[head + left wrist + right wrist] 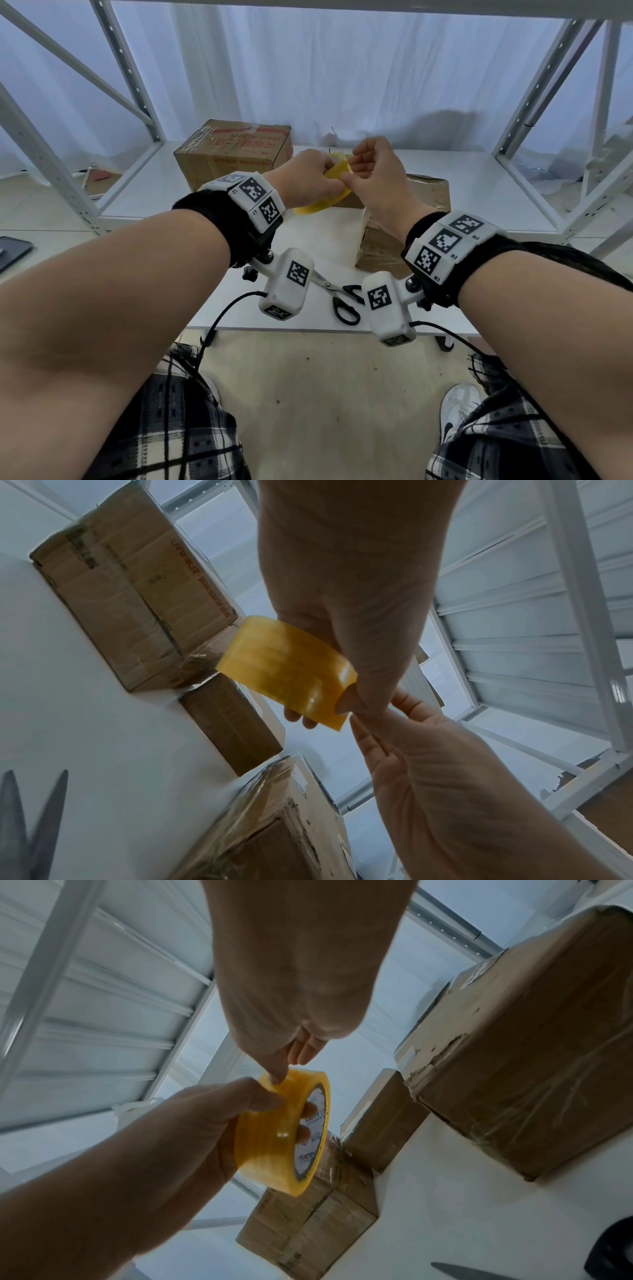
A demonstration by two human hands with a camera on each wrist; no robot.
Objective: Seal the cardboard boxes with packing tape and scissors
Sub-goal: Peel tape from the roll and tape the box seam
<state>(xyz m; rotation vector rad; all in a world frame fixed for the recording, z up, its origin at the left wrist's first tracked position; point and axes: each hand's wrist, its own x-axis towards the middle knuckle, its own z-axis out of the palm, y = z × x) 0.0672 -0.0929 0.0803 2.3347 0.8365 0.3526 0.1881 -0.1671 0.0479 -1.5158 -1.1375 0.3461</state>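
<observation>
Above the white table (308, 240), my left hand (308, 180) grips a yellow packing tape roll (330, 200), fingers through its core. My right hand (371, 171) is curled at the roll's upper rim, thumb tip pressed on the outer tape. In the right wrist view the thumb meets the tape roll (274, 1137) next to my left hand (205, 1123). Black-handled scissors (344, 298) lie on the table under my wrists. A printed cardboard box (233, 147) stands back left. A film-wrapped box (411, 212) is at the right, and a small box (232, 723) sits between them.
White metal shelving posts (44, 161) flank the table on both sides, with a white curtain behind. The table's front edge (274, 327) is close to my legs. The scissors' blades (31, 818) lie open on the table surface.
</observation>
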